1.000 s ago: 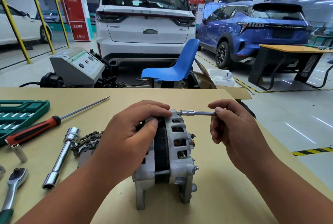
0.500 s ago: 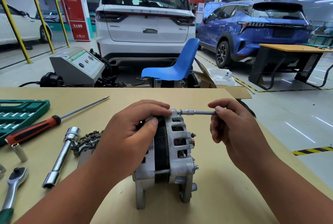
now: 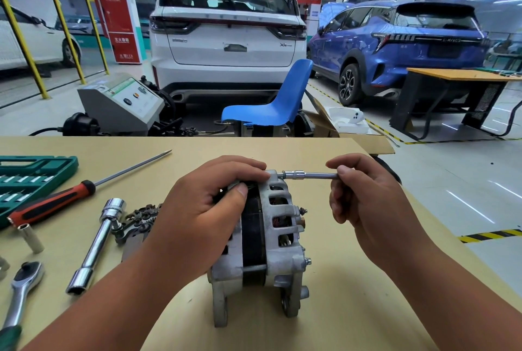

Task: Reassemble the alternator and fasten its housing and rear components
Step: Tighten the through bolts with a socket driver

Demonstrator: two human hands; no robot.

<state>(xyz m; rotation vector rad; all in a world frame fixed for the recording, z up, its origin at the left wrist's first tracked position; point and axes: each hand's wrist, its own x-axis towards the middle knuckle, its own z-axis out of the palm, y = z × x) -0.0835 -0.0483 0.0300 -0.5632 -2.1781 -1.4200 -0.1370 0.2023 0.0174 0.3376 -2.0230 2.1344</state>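
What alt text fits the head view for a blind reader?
A person's left hand grips an alternator standing on a table, while the right hand holds a socket bar against its top edge. A screwdriver and ratchet lie at left.

A big white car [image 3: 226, 40] stands behind the tan table [image 3: 324, 308], with its back toward us. To the right of it is a blue car [image 3: 395, 48]. A blue chair [image 3: 271, 108] sits just past the table's far edge. Left of the chair is a grey machine [image 3: 121, 108] with buttons on top. Yellow posts [image 3: 21, 37] and a red sign [image 3: 118, 26] stand further back. An open cardboard box [image 3: 375, 144] is by the table's far right corner. A desk [image 3: 452, 74] with black legs stands near the blue car. On the left of the table lie a green tool case [image 3: 36, 172], a red and black screwdriver [image 3: 53, 204], a long shiny tube wrench [image 3: 96, 246], a small socket [image 3: 29, 237] and a ratchet [image 3: 24, 285].
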